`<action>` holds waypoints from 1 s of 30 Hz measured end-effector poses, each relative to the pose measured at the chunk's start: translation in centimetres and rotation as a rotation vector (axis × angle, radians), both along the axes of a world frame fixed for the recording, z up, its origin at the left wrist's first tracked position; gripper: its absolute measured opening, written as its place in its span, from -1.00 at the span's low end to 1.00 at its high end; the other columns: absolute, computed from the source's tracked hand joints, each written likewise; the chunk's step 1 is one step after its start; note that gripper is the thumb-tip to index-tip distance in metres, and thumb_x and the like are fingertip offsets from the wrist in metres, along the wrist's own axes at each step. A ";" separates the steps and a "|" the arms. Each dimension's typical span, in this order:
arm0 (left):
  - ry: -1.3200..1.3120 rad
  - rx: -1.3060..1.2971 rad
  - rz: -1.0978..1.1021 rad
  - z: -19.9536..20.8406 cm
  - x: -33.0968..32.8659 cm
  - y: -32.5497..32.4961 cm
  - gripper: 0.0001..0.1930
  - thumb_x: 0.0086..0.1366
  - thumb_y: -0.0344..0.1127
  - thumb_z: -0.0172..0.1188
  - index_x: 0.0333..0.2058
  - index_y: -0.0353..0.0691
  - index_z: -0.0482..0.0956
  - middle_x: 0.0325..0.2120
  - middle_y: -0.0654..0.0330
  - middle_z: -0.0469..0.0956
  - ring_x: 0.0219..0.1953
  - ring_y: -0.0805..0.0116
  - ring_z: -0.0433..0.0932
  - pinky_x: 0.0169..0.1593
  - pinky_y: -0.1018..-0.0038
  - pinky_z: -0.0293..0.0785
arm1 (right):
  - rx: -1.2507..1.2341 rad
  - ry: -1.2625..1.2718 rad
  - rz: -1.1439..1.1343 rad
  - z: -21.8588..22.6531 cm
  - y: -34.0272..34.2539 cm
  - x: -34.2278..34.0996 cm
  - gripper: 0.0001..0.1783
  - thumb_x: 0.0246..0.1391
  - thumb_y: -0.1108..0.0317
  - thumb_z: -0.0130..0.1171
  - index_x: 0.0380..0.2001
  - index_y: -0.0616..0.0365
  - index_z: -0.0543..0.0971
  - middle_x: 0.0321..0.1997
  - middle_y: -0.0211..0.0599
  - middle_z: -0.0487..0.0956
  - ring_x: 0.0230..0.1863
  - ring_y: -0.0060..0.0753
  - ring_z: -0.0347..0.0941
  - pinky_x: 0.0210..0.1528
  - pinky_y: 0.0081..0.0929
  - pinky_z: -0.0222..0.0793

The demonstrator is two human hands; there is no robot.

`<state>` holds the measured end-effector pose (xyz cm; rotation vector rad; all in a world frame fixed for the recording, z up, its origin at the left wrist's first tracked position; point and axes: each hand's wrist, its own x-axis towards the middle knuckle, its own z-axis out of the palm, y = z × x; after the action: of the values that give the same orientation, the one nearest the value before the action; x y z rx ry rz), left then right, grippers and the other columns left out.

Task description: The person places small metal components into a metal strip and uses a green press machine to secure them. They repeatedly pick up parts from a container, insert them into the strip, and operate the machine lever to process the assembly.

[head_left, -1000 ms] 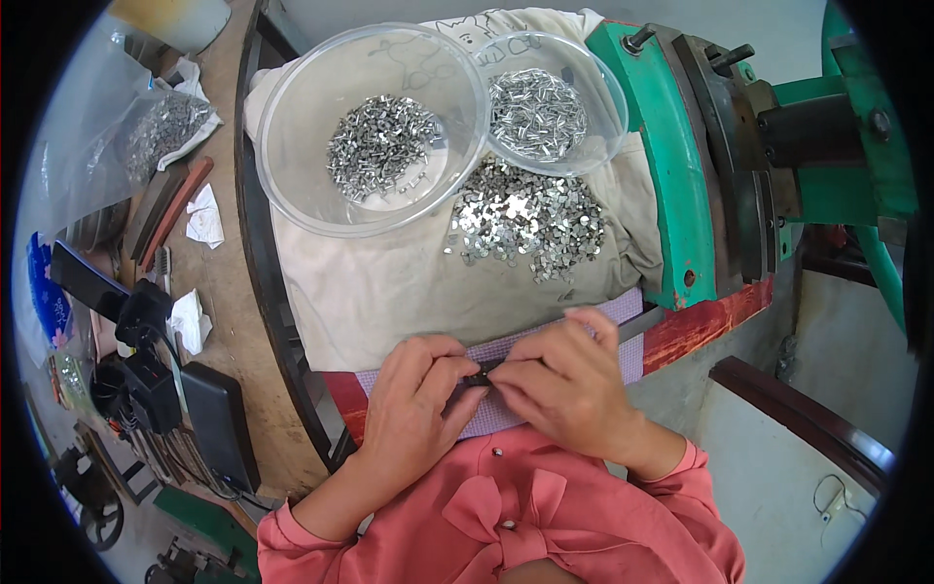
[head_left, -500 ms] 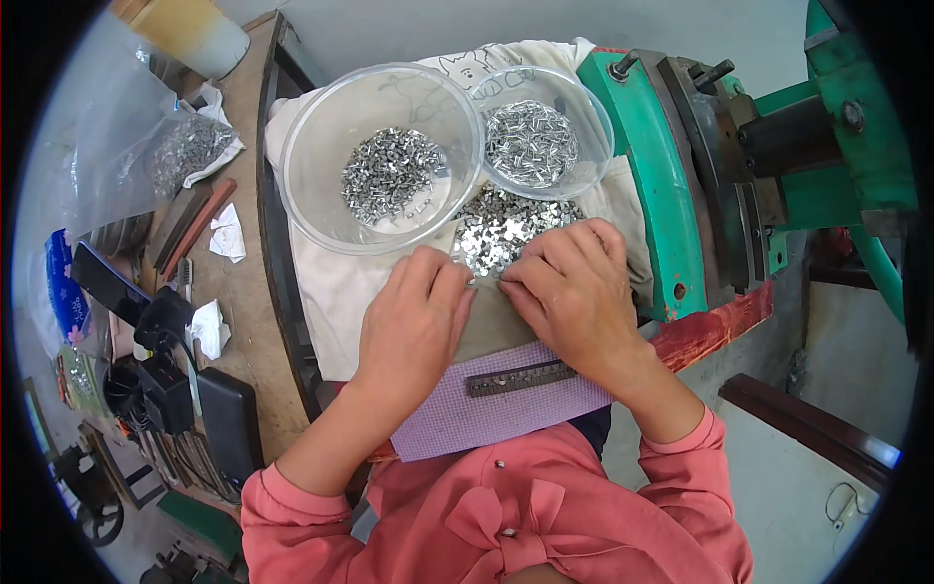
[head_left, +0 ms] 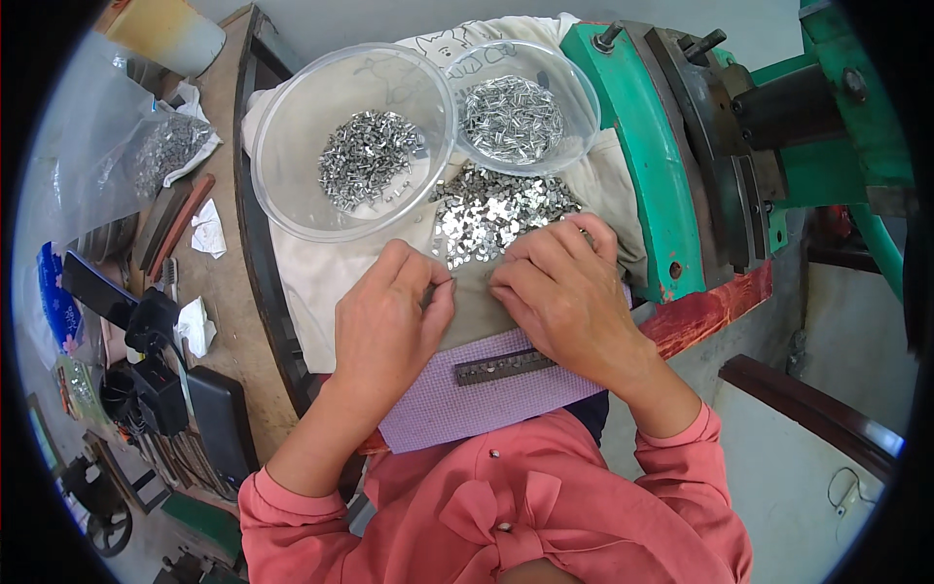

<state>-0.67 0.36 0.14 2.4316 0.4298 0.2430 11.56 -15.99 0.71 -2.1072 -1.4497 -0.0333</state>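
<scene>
My left hand [head_left: 387, 310] is closed, thumb and fingertips pressed together over the beige cloth; anything between them is too small to make out. To its right my right hand [head_left: 567, 290] is pinched as well, its tips at the near edge of a pile of small shiny metal pieces [head_left: 486, 224]. Whatever that pinch holds is hidden. Beyond my left hand stands a large clear tub [head_left: 261, 180] with short silvery metal bits. A smaller clear tub [head_left: 590, 107] beside it contains thin metal pins. Below my hands, a dark slotted metal strip [head_left: 501, 367] lies on a purple woven mat [head_left: 428, 414].
A green machine frame [head_left: 637, 165] with dark plates and bolts borders the work surface on the right. On the left, a wooden bench [head_left: 248, 336] carries white paper scraps, a brush, red-brown bars, a black case [head_left: 222, 417] and plastic bags.
My hands have moved slightly apart, the left one drawing back from the metal pile. The whole view has shifted a little, so the tubs and mat appear farther up and left.
</scene>
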 end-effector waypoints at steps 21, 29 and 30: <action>-0.023 0.012 0.041 0.5 -2.7 0.6 -0.88 0.12 -0.57 0.31 -0.36 -0.28 0.57 -0.41 0.17 0.49 -0.49 0.32 0.55 -0.40 0.44 0.46 | -0.085 0.100 -0.003 0.8 -4.2 -4.6 -0.85 -0.10 0.32 0.37 -0.38 -0.09 0.64 -0.23 -0.55 0.52 -0.04 -0.41 0.45 0.28 -0.09 0.04; -0.101 -0.208 -0.014 1.3 -4.6 -2.2 -0.83 0.02 -0.59 0.36 -0.39 -0.24 0.61 -0.37 0.15 0.53 -0.33 0.22 0.53 -0.32 0.39 0.43 | -0.158 -0.030 0.018 1.4 -4.4 -5.1 -0.84 -0.08 0.30 0.30 -0.35 -0.05 0.63 -0.22 -0.57 0.53 -0.02 -0.44 0.45 0.33 -0.09 -0.03; -0.127 -0.218 -0.047 1.4 -4.6 -2.8 -0.82 0.01 -0.59 0.37 -0.39 -0.24 0.61 -0.36 0.15 0.53 -0.30 0.20 0.53 -0.30 0.37 0.43 | -0.165 -0.025 0.007 1.5 -4.5 -5.2 -0.84 -0.07 0.30 0.30 -0.34 -0.07 0.63 -0.23 -0.57 0.53 -0.02 -0.45 0.45 0.33 -0.09 -0.04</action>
<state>-5.30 -2.45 1.52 2.1959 0.3245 0.3116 6.32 -20.49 2.25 -2.2407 -1.5206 0.0653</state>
